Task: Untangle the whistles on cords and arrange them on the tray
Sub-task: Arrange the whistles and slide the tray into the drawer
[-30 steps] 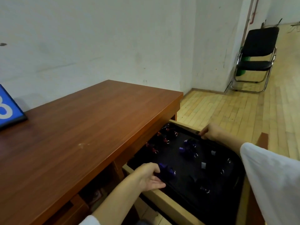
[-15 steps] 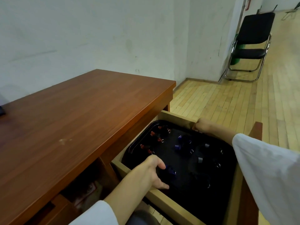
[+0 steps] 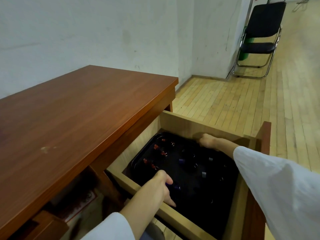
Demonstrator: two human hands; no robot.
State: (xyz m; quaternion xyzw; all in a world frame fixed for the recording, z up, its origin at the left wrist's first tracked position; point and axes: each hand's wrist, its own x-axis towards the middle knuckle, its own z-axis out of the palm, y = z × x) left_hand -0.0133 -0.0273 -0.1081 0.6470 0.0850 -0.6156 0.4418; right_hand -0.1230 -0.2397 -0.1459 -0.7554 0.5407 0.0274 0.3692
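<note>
Head view: your left hand (image 3: 160, 188) gripped the black rectangular tray (image 3: 137, 157) at its near edge; your right hand (image 3: 207, 142) sat at the far rim, fingers hidden, grip unclear.

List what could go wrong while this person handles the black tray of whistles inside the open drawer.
The left hand and right hand grip the tray close to the walls of the drawer, so fingers might get pinched against the wood.
The red whistles and purple whistles lie loose, so a tilt could slide them together into a tangle.
</note>
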